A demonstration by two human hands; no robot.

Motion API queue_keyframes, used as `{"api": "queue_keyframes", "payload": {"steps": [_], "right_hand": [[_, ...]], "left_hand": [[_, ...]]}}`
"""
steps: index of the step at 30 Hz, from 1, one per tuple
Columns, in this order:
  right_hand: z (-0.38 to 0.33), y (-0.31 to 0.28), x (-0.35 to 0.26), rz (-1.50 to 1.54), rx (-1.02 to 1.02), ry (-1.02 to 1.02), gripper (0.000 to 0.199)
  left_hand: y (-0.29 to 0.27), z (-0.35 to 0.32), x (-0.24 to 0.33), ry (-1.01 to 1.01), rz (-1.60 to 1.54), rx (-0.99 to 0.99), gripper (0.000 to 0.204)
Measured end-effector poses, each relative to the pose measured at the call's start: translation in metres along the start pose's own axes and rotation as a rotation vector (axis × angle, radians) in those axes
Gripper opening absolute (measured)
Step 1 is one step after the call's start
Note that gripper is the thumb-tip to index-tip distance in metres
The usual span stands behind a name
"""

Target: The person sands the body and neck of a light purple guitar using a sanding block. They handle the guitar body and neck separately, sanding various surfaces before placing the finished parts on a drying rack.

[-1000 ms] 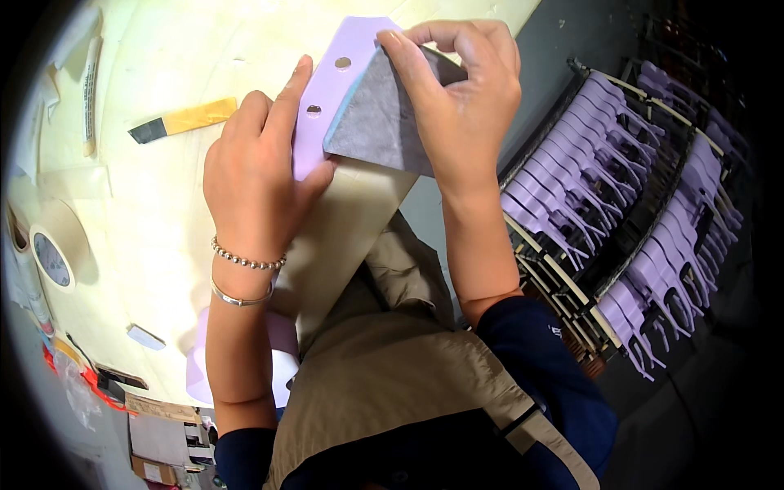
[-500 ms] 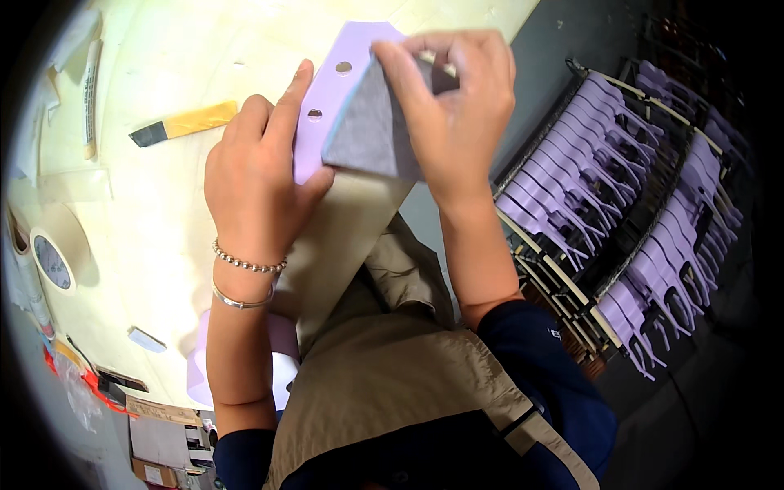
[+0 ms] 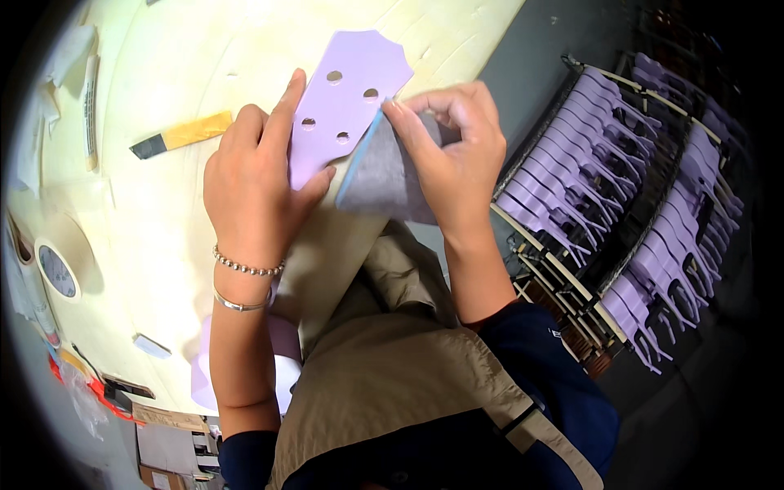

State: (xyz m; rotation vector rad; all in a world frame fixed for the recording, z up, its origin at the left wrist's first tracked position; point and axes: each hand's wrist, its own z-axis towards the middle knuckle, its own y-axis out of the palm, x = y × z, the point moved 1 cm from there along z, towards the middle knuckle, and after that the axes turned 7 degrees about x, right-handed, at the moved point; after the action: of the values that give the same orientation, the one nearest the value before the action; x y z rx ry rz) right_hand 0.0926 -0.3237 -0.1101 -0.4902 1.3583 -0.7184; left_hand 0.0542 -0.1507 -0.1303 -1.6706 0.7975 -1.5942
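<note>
A lilac ukulele lies slanted over the table, its headstock (image 3: 347,73) pierced by several round holes. My left hand (image 3: 249,171) is closed round the neck just below the headstock, index finger stretched along its edge, thumb on the near side. Part of the lilac body (image 3: 286,347) shows beneath my left forearm. Between the thumb and fingers of my right hand (image 3: 457,155) is a bent grey sheet of sandpaper (image 3: 388,175) with a blue edge. Its upper corner is beside the headstock's right edge; whether it touches cannot be made out.
On the table (image 3: 175,269) lie a flat yellow tool with a dark end (image 3: 181,135), a tape roll (image 3: 61,257), a marker (image 3: 91,114) and a small pale block (image 3: 152,345). Racks at right hold several lilac parts (image 3: 572,155). Red-handled scissors (image 3: 106,400) lie lower left.
My right hand and the sandpaper have moved down and slightly left, off the headstock's face, uncovering its right-hand holes. My left hand keeps its hold on the neck.
</note>
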Motion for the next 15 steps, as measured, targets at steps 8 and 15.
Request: {"api": "queue_keyframes", "payload": {"steps": [8, 15], "right_hand": [[0.025, 0.018, -0.001, 0.022, 0.114, -0.134, 0.014], [0.017, 0.012, 0.004, -0.002, 0.096, -0.114, 0.016]], "left_hand": [[-0.005, 0.001, 0.002, -0.019, -0.002, -0.035, 0.089], [-0.002, -0.001, 0.002, -0.039, -0.021, -0.03, 0.089]]}}
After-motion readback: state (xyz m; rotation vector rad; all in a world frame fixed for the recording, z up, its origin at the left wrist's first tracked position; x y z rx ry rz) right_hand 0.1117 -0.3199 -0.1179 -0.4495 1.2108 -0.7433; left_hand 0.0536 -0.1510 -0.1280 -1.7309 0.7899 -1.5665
